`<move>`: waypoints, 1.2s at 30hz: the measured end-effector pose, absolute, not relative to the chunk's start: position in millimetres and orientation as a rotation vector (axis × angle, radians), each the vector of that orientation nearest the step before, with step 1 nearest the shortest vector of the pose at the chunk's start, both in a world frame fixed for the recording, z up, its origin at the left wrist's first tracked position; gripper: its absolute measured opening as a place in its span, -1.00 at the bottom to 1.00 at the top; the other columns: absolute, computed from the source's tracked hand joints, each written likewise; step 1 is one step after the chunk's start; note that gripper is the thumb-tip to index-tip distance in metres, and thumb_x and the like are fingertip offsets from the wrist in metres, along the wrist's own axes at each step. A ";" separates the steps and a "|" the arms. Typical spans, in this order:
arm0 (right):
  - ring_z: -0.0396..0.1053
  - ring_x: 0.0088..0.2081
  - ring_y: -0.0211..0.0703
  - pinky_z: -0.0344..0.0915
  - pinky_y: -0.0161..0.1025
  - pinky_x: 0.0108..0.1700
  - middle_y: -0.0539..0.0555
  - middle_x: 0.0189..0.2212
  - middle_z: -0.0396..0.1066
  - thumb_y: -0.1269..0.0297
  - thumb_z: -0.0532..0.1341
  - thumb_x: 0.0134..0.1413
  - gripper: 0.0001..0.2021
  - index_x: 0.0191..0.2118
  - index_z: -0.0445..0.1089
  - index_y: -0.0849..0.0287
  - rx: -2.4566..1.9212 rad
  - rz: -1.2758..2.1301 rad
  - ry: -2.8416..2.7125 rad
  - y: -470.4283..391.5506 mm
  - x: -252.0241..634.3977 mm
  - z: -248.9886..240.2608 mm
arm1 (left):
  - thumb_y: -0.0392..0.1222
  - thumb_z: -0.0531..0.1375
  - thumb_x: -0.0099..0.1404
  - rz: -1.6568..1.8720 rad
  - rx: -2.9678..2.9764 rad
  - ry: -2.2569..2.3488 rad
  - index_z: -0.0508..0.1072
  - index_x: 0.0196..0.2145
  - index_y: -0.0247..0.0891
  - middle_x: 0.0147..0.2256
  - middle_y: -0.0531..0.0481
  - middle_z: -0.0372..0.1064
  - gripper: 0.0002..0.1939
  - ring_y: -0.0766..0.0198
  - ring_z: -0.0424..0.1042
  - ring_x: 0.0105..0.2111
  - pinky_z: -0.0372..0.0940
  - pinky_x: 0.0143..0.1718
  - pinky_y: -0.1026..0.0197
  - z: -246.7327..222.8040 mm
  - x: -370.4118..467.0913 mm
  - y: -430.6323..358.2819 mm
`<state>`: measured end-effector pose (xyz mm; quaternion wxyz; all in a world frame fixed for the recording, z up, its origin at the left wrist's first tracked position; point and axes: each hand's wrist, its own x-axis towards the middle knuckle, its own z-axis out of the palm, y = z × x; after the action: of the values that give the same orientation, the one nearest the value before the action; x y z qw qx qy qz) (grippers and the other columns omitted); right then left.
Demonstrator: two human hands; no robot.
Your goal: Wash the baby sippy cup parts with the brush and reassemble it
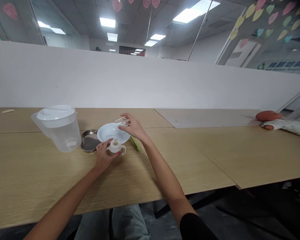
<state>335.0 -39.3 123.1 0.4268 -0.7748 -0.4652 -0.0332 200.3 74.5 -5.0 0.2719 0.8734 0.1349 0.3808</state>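
- The two hands are apart from each other, and each one is closed on its own thing.
- The left hand (103, 156) grips a small bottle (115, 146) with a white top and side handles; its thumb lies at the near side and its fingers at the far side.
- This bottle stands upright on the wooden surface (180, 160), in front of the plate and close to the person; an opening shows in its top.
- The right hand (133, 127) pinches a clear cap (121, 122) between thumb and fingers. The cap is tilted, with one end toward the left.
- The cap is at the far right part of the white plate (107, 132); whether it touches the plate, I cannot tell.
- A green thin object (134, 144) lies on the surface, just to the right of the plate.
- At the left of the plate, very near to it, there is a round metal tray (90, 142) with a low rim.
- Further left stands a big translucent pitcher (61, 130) with a white lid, its handle turned to the left.
- At the far right end lies a reddish-brown object (268, 116) beside a pale patterned cloth (293, 126).
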 end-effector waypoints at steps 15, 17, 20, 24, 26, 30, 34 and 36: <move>0.30 -0.03 0.03 0.15 -0.16 -0.01 0.36 -0.08 0.37 0.12 0.12 0.16 -0.62 -0.10 0.39 0.38 -2.584 -0.027 -1.502 4.3 349.4 52.8 | 0.13 0.27 0.06 1.104 2.373 0.315 0.33 0.01 -0.16 -0.11 -0.11 0.41 -0.40 0.05 0.34 -0.10 0.12 -0.02 -0.01 -7.9 200.8 76.6; 0.26 0.01 0.00 0.14 -0.19 0.02 0.37 -0.03 0.32 0.15 0.14 0.16 -0.61 -0.04 0.36 0.40 -2.510 -0.110 -1.475 3.0 347.1 58.8 | 0.13 0.28 0.05 1.131 2.361 0.312 0.34 0.00 -0.17 -0.12 -0.11 0.42 -0.41 0.05 0.34 -0.11 0.12 -0.03 -0.01 -9.0 201.8 77.1; 0.26 0.02 -0.13 0.13 -0.28 0.01 0.30 -0.01 0.32 0.23 0.02 0.27 -0.64 0.04 0.29 0.37 -2.301 -0.204 -1.360 -8.9 336.1 84.8 | 0.11 0.29 0.04 1.164 2.352 0.305 0.35 -0.02 -0.18 -0.12 -0.12 0.42 -0.42 0.05 0.35 -0.11 0.14 -0.04 -0.01 -9.9 202.9 77.2; 0.36 -0.25 -0.21 0.18 -0.32 -0.22 0.12 -0.31 0.46 0.01 -0.16 0.31 -0.49 -0.27 0.42 0.24 -2.217 0.035 -1.510 -33.7 309.2 121.3 | 0.11 0.30 0.03 1.185 2.336 0.298 0.36 -0.03 -0.20 -0.14 -0.14 0.43 -0.41 0.03 0.37 -0.10 0.16 -0.04 -0.01 -11.3 203.9 78.1; 0.38 -0.28 -0.14 0.19 -0.30 -0.28 0.15 -0.34 0.46 -0.10 -0.03 0.22 -0.49 -0.34 0.43 0.24 -2.311 0.068 -1.617 -40.3 294.8 126.1 | 0.11 0.31 0.01 1.198 2.326 0.288 0.37 -0.03 -0.20 -0.14 -0.14 0.43 -0.40 0.02 0.36 -0.09 0.15 -0.02 -0.02 -13.2 204.3 79.6; 0.40 -0.23 0.00 0.23 -0.24 -0.28 0.26 -0.25 0.44 -0.06 0.14 0.09 -0.56 -0.24 0.41 0.30 -2.493 -0.189 -1.641 -35.6 276.3 113.2 | 0.09 0.33 -0.01 1.186 2.303 0.282 0.36 0.00 -0.17 -0.15 -0.10 0.44 -0.37 0.05 0.37 -0.11 0.17 -0.03 -0.01 -18.3 205.4 84.4; 0.41 -0.20 0.02 0.26 -0.22 -0.26 0.25 -0.26 0.44 0.05 0.21 0.06 -0.58 -0.10 0.33 0.32 -2.520 -0.215 -1.665 -28.7 275.3 104.4 | 0.05 0.35 -0.04 1.166 2.276 0.272 0.35 0.04 -0.17 -0.17 -0.07 0.44 -0.32 0.09 0.40 -0.17 0.18 -0.05 0.00 -20.3 207.8 89.1; 0.40 -0.18 0.02 0.25 -0.22 -0.23 0.25 -0.26 0.45 0.16 0.23 0.06 -0.63 -0.10 0.31 0.34 -2.475 -0.183 -1.766 -30.5 279.2 106.4 | 0.04 0.36 -0.06 1.161 2.266 0.276 0.38 0.00 -0.19 -0.20 -0.07 0.45 -0.35 0.08 0.40 -0.19 0.17 -0.04 -0.02 -19.4 209.2 91.2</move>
<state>279.2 -30.5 106.4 0.0477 -0.8117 -0.5790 -0.0599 209.2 91.2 -19.4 0.2864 0.8477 0.1034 0.4344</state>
